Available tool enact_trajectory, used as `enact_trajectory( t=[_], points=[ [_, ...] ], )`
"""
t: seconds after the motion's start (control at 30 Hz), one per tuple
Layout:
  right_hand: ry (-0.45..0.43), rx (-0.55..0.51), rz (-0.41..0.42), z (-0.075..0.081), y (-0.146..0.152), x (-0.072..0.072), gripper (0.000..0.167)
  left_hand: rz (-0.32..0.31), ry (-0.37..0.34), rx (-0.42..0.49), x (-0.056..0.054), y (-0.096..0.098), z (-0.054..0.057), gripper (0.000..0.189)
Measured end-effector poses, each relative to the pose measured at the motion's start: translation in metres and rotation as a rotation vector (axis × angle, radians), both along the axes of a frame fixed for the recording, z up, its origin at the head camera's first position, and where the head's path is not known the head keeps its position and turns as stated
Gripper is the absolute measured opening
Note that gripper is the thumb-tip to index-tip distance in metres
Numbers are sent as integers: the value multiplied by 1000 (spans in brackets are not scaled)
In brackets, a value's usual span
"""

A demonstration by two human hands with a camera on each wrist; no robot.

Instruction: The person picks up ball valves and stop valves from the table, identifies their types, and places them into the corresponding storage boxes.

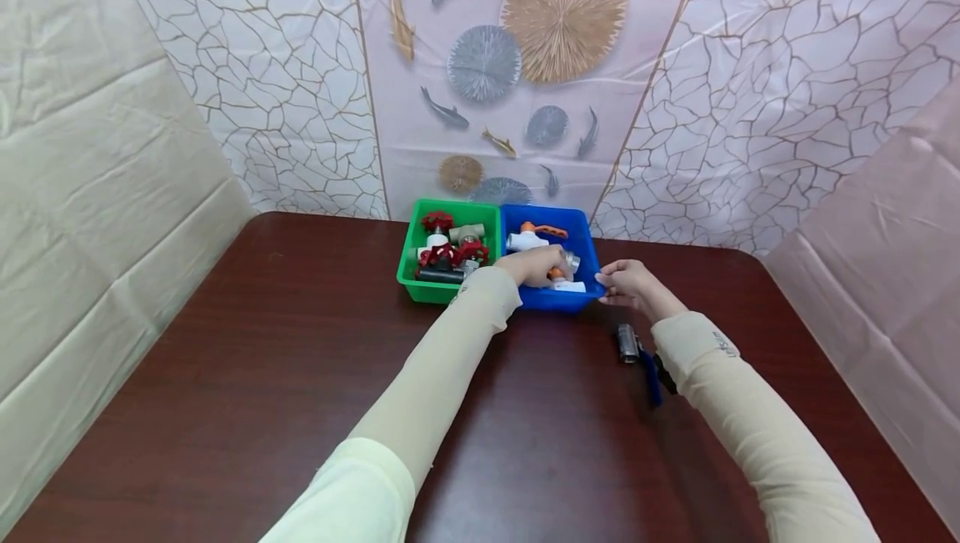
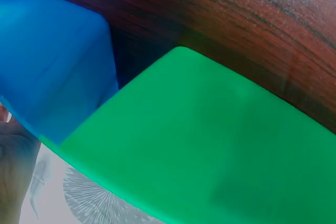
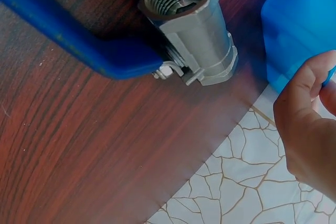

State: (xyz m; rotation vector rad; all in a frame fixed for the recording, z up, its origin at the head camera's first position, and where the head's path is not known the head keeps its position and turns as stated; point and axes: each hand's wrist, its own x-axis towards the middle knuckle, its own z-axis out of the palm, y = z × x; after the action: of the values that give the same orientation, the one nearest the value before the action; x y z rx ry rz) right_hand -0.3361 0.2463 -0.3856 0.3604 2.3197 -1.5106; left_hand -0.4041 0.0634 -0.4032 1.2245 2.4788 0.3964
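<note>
My left hand (image 1: pixel 531 266) reaches over the near side of the blue bin (image 1: pixel 517 299), its fingertips down among the fittings. Beside those fingers lie a metal fitting (image 1: pixel 573 263) and a white piece with orange (image 1: pixel 568 285); whether they grip one, I cannot tell. At the back of that bin is a white valve with an orange lever (image 1: pixel 550 231). My right hand (image 3: pixel 307 116) pinches the blue bin's right rim between thumb and fingers. Near the right forearm, a metal ball valve (image 3: pixel 197 35) with a blue lever handle (image 3: pixel 79 43) lies on the table.
A green bin (image 1: pixel 429 294) stands against the blue bin's left side. Inside it are several valves with red handwheels (image 1: pixel 437 222), a grey-beige fitting (image 1: pixel 467 233) and a black pipe piece (image 1: pixel 439 275). A patterned cloth backdrop (image 1: pixel 300 109) rises behind the brown table (image 1: pixel 225 409).
</note>
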Motion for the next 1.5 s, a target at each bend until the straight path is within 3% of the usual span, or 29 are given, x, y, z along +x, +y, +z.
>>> enact_trajectory(
  t=[0.17, 0.23, 0.4, 0.83, 1.5],
  points=[
    [-6, 0, 6, 1, 0, 1, 24, -8, 13, -6, 1, 0, -1, 31],
    [-10, -5, 8, 0, 1, 1, 25, 25, 9, -19, 13, -2, 7, 33],
    [-9, -12, 3, -1, 1, 1, 27, 50, 66, -7, 26, -4, 11, 32],
    [-12, -29, 16, -2, 3, 0, 31, 14, 190, -58, 34, -4, 9, 35],
    [-27, -109, 23, -2, 4, 3, 23, 29, 220, -2, 48, -21, 15, 40]
  ],
)
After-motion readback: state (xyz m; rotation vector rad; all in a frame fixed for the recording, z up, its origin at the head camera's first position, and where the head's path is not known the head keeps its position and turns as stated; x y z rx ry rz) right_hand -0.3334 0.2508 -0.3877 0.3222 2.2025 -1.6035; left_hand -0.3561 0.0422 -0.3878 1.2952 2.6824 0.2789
